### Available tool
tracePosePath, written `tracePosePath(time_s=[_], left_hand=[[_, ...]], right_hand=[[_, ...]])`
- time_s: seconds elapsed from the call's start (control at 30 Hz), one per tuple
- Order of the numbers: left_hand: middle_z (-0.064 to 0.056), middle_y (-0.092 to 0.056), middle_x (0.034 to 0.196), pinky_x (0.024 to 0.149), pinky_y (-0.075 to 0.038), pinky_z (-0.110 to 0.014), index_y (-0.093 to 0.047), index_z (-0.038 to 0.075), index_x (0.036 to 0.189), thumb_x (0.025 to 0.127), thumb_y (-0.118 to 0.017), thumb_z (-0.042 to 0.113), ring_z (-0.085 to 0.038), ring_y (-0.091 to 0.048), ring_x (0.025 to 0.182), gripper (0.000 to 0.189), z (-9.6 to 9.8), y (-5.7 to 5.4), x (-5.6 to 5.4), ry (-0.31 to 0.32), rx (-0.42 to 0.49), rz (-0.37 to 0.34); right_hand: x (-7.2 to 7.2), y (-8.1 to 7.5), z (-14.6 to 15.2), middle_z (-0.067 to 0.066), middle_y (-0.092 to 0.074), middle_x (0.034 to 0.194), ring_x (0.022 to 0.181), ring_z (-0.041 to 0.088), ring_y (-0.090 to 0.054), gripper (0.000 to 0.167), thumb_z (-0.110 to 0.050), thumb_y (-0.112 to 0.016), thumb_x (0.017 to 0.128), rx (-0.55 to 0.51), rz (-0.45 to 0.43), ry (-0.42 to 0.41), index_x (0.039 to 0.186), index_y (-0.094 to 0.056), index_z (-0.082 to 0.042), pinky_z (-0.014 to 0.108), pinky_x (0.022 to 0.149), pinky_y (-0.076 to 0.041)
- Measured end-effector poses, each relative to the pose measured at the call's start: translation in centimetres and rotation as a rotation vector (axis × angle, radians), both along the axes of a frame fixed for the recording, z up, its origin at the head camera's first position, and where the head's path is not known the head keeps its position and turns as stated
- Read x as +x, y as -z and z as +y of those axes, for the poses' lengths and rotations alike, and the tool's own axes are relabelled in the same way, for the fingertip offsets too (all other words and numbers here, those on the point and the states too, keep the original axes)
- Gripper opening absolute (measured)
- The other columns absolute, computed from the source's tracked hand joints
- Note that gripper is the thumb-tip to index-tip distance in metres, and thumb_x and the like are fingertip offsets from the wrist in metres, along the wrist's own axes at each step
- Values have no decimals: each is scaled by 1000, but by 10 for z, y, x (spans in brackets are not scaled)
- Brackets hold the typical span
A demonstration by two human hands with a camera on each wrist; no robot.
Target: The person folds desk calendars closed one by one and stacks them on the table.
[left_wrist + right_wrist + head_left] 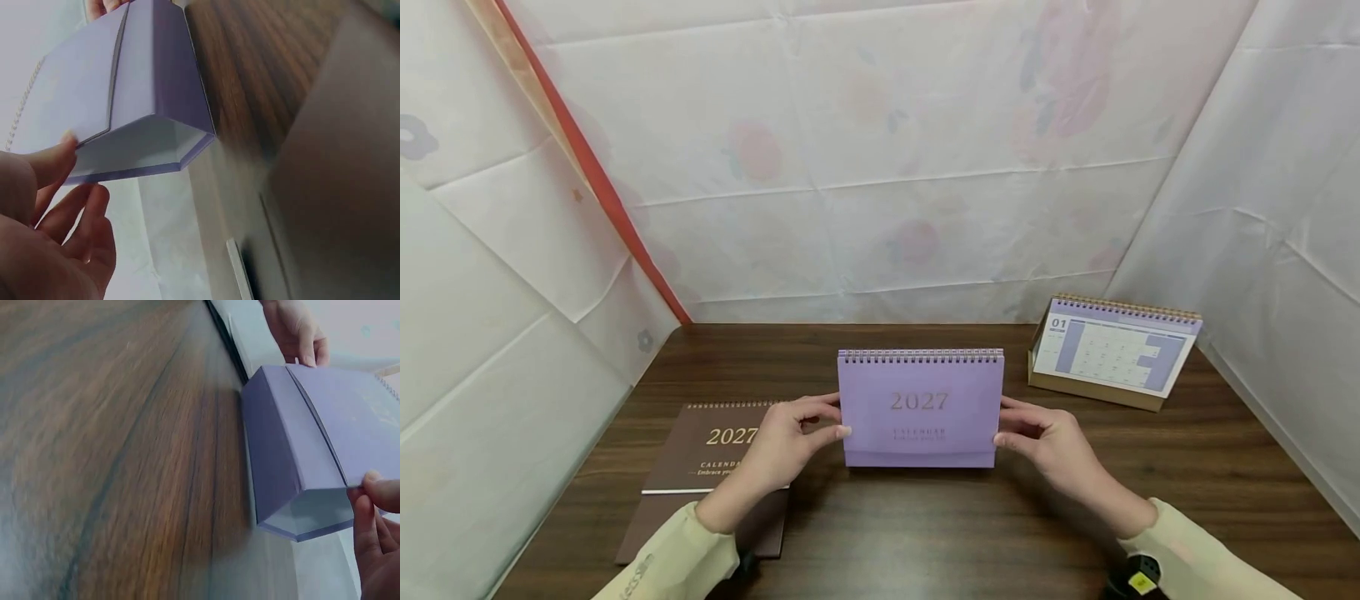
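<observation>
A purple desk calendar (921, 417) marked 2027 stands upright in the middle, its spiral binding along the top. My left hand (793, 433) pinches its left edge, thumb on the front cover and fingers behind. On the opposite edge my right hand (1052, 442) grips the same way, thumb in front. The left wrist view shows the calendar (134, 75) from its side, with a hollow, folded stand under the cover. In the right wrist view the thumb of my right hand (381, 519) presses near the cover's lower corner.
Flat on the dark wooden table (910, 533) lies a brown 2027 calendar (700, 483), partly under my left forearm. A second desk calendar (1112, 350), turned to a 01 page, stands at the back right. Pale patterned sheets (880, 167) enclose the table's back and sides.
</observation>
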State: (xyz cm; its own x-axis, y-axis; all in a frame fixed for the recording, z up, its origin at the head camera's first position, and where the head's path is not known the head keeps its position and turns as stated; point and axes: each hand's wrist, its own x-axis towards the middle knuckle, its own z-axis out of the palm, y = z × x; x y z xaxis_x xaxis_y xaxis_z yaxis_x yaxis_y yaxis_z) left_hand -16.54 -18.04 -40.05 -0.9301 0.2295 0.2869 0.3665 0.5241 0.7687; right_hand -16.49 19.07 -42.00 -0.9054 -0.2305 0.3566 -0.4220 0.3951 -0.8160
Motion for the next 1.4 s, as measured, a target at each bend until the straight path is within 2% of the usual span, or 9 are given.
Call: tracePosePath(time_s=[0.13,0.23,0.33,0.47,0.57,0.73,0.97,1.23,1.4], left_hand=[[-4,-71,117,81,-56,-39,-77,14,99,84,-82,17,-18,-68,100,16,4,-1,4,-21,117,-42],[-6,-73,110,82,-56,-33,-75,9,107,85,-80,12,-20,-68,97,22,7,0,6,-37,202,-55],[-4,-73,107,84,-53,-30,-72,10,117,87,-78,10,-20,-67,99,31,10,3,8,-57,256,-62],[-7,-72,112,85,-52,-27,-67,12,130,89,-75,8,-20,-67,102,42,14,7,10,-58,319,-84],[-8,-71,114,85,-52,-26,-65,14,134,91,-73,6,-21,-66,104,44,16,9,10,-52,342,-104],[-8,-70,116,87,-52,-27,-62,14,137,93,-70,5,-20,-65,105,46,20,13,9,-67,317,-120],[-6,-69,114,85,-51,-25,-58,11,141,95,-67,5,-17,-63,101,47,24,19,12,-89,215,-182],[-6,-68,112,82,-53,-29,-55,5,142,93,-70,10,-19,-65,100,51,26,23,15,-83,130,-243],[-5,-65,109,81,-52,-31,-57,2,139,90,-74,13,-18,-66,95,53,26,24,14,-90,76,-256]], right_hand=[[4,-4,-2,19,-72,108,89,6,-68,40,-2,-81,81,-57,-52,-13,119,-70,5,23,68,-56],[7,-5,-3,25,-70,110,81,9,-70,53,4,-77,83,-115,-89,-30,133,-59,7,24,70,-56],[8,-5,-5,28,-62,125,83,11,-71,61,8,-75,84,-163,-103,-39,141,-52,5,25,74,-57],[9,-3,-7,27,-60,127,84,13,-71,62,5,-75,85,-145,-105,-27,142,-52,2,25,75,-57],[10,-2,-8,25,-59,130,85,14,-70,61,2,-75,86,-122,-124,-13,143,-53,-1,25,75,-56],[11,0,-9,23,-58,134,88,16,-69,62,0,-73,89,-81,-137,-4,146,-49,-5,26,76,-56],[13,2,-9,19,-59,136,91,17,-66,59,-4,-70,92,-10,-205,4,147,-49,-7,26,78,-54],[13,4,-9,10,-67,123,107,21,-64,57,-9,-70,92,61,-302,9,146,-51,-5,29,88,-51],[13,6,-9,13,-68,122,109,24,-63,60,-13,-74,90,66,-334,-8,144,-51,-1,29,87,-52]])
